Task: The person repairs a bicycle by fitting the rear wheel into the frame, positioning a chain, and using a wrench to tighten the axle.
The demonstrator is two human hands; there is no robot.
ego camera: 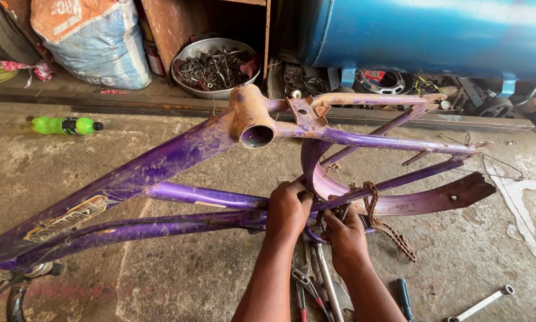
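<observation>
While the blue metal tank (435, 33) filled the top right of the view, the purple bicycle frame (160, 161) lay on its side across the concrete floor (178, 274), its paint scuffed down to rust around the open bottom bracket shell (256, 136). A purple mudguard (399, 203) curved out between the rear stays, and a rusty chain (387, 223) hung off one stay onto the floor. Behind the frame stood a white woven sack (95, 42) and a metal bowl of bolts and scrap parts (215, 68).

The left hand (287, 209) had its grip closed around the frame tubes where they met near the mudguard. The right hand (344, 235) sat just beside it, fingers curled and pressed onto a small part under the stay; what it pinched could not be made out.

A green plastic bottle (65, 125) lay at the far left. Pliers (307, 283) rested between the forearms, with a spanner (479, 303) and a blue-handled screwdriver (404, 297) to the right.
</observation>
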